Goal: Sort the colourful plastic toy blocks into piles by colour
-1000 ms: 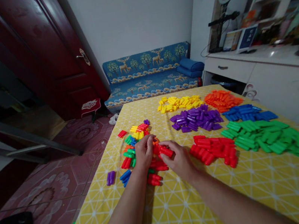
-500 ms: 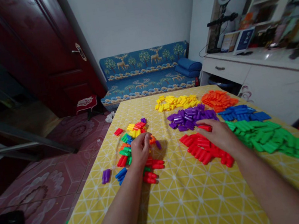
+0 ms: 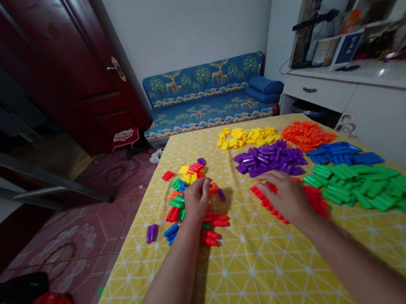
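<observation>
My left hand [image 3: 197, 200] is closed, thumb pressed against the curled fingers, over a mixed pile of plastic building pieces [image 3: 174, 214]. Whatever it pinches, if anything, is hidden. On the right, my right hand [image 3: 286, 195] reaches down over the red pieces [image 3: 316, 199], thumb and fingers apart with red showing in the gap. The palm hides part of that pile. Just beyond it lie the purple pieces [image 3: 269, 157], and the green pieces [image 3: 374, 189] spread to its right. Two purple pieces [image 3: 151, 233] lie together left of the mixed pile.
Yellow pieces [image 3: 249, 137], orange pieces [image 3: 306, 134] and blue pieces [image 3: 342, 154] form further piles on the yellow patterned tablecloth [image 3: 254, 277]. Behind the table stands a blue sofa [image 3: 207, 105]. A white dresser [image 3: 381, 108] is at the right, a dark red door [image 3: 96, 86] at the left.
My right hand has moved down and left onto the red pile; the red piece between its fingers no longer shows apart from the pile. The view has shifted slightly; my left hand stays over the mixed pile.
</observation>
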Motion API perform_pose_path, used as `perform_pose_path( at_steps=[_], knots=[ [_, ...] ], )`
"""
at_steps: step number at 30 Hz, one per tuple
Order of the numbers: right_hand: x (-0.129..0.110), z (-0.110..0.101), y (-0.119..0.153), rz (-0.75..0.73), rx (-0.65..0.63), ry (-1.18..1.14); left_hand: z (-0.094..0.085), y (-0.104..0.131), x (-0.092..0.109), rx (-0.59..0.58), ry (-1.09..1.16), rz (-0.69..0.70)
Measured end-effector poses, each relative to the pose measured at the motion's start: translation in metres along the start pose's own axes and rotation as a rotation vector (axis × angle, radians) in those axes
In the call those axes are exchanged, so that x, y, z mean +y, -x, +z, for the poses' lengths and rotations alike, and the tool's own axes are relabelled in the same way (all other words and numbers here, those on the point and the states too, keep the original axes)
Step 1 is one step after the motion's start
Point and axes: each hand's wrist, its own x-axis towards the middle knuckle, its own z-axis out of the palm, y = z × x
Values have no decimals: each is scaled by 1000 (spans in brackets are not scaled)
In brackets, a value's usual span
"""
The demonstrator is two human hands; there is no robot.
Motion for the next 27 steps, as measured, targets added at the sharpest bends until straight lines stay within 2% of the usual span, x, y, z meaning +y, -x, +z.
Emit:
perform_pose_path(
  at_steps=[3, 5, 6, 8, 11, 14, 17, 20, 22, 24, 27],
  knots=[
    [-53, 27, 13, -73, -304, -124, -1, 0, 1, 13, -23, 3],
    [-74, 43, 19, -118, -419, -71, -1, 0, 2, 27, -40, 9],
    [-79, 50, 20, -129, -436, -34, -1, -1, 2, 32, -46, 10],
    [-81, 60, 20, -114, -405, 15, -2, -1, 3, 38, -54, 7],
    [-74, 65, 18, -60, -286, -10, -1, -1, 3, 38, -70, 5],
    [-64, 55, 13, -80, -139, -22, 0, -1, 1, 42, -112, 20],
    [-51, 34, 5, -111, -14, 88, 0, -2, 0, 32, -150, 49],
    [-33, 16, -2, -81, -23, 247, 0, -2, 2, -29, -221, 67],
    [-24, 11, -4, -67, -58, 290, -1, -2, 5, -116, -335, 93],
    [-21, 12, -3, -68, -67, 267, 0, -1, 9, -211, -478, 124],
    [-30, 21, 3, -114, -74, 168, 1, 0, 13, -298, -628, 148]
  ],
)
